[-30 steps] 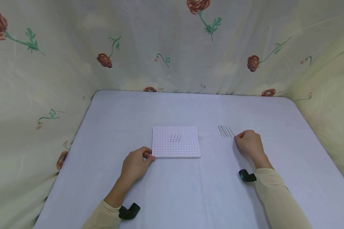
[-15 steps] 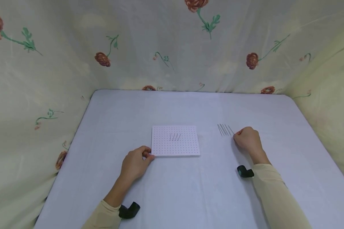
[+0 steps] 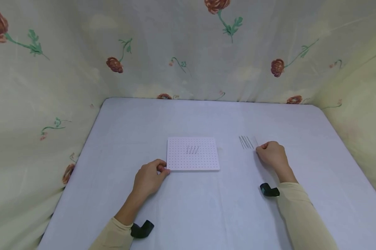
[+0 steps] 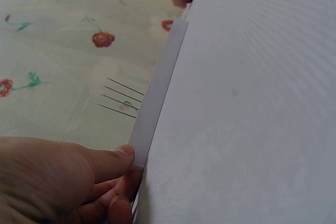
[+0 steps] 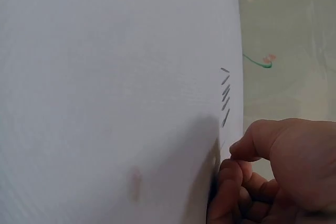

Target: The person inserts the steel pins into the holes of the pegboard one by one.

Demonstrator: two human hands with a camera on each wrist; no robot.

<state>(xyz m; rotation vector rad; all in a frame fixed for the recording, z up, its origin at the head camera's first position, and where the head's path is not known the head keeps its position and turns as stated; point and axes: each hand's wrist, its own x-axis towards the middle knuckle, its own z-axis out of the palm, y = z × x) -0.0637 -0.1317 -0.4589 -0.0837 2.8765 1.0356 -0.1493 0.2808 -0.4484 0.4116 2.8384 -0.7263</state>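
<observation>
My left hand (image 3: 148, 177) grips the near left corner of a white perforated board (image 3: 192, 163), thumb against its front edge in the left wrist view. Several thin dark metal pins (image 4: 119, 104) stand in the board's holes, slightly slanted. To the right, my right hand (image 3: 270, 154) pinches a thin pin (image 3: 256, 140) between thumb and forefinger; only a faint length of it shows past the fingertips. Just left of that hand, several more pins (image 3: 250, 142) lie in a slanted row on the table, also seen beyond the fingers in the right wrist view.
White cloth covers the table (image 3: 188, 208). Behind and beside it hangs a pale flowered curtain (image 3: 191, 52). A black wrist-worn device (image 3: 142, 229) sits at the left cuff, and another black device (image 3: 269, 190) at the right.
The pin at my right fingertips, dark against the cloth a second ago, now shows as a faint line apart from the row. My left hand and the board keep their place.
</observation>
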